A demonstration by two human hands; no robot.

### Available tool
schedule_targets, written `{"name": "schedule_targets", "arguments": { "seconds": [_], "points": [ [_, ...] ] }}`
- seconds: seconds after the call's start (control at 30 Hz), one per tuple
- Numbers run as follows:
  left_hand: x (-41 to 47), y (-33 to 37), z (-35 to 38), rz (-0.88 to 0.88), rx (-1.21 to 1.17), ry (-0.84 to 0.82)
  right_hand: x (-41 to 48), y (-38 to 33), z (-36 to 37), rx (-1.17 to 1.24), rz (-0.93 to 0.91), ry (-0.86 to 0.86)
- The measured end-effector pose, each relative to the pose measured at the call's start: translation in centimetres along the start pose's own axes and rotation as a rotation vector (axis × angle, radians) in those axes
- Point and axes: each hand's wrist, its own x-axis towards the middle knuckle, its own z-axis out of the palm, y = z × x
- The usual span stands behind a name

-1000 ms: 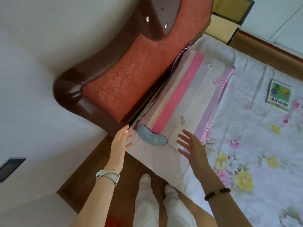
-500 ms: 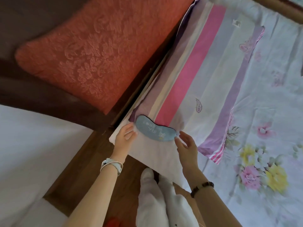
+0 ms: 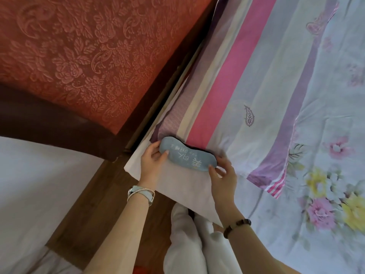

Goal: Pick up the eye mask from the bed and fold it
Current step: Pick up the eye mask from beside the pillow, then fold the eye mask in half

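A blue-grey eye mask (image 3: 186, 154) with pale printed characters lies at the near corner of the bed (image 3: 189, 186), just below the striped pillow. My left hand (image 3: 153, 162) pinches the mask's left end, thumb on top and fingers behind. The mask's right end is held between the thumb and fingers of my right hand (image 3: 222, 176). The mask looks flat and unfolded, and whether it is lifted off the sheet I cannot tell.
A striped pink, purple and cream pillow (image 3: 246, 80) lies along the red upholstered headboard (image 3: 79, 56). The floral sheet (image 3: 325, 175) spreads to the right. Dark wooden floor (image 3: 98, 204) and my white-clad legs (image 3: 189, 244) are below the bed corner.
Both hands came in from beside the mask and closed on its two ends. The camera moved closer to the bed corner.
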Motion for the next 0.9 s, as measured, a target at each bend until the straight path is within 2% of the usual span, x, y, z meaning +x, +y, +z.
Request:
{"name": "schedule_targets", "arguments": {
  "seconds": [0.1, 0.23, 0.57, 0.77, 0.9],
  "points": [
    [-0.6, 0.5, -0.3, 0.039, 0.036, 0.006, -0.1, -0.2, -0.4, -0.023, 0.017, 0.016],
    [-2.5, 2.6, -1.4, 0.038, -0.030, 0.046, -1.3, -2.4, -1.6, 0.015, 0.027, 0.006],
    [-10.8, 16.2, -4.4, 0.084, -0.241, -0.006, -7.4, -17.4, -7.0, 0.057, -0.296, -0.056],
    [-15.2, 23.5, -5.2, 0.005, -0.623, -0.171, -11.4, -26.7, -11.2, 0.120, -0.469, -0.103],
    [-17.2, 25.9, -4.9, -0.023, -0.710, -0.231, -13.6, -31.2, -13.1, 0.120, -0.583, -0.138]
  ]
}}
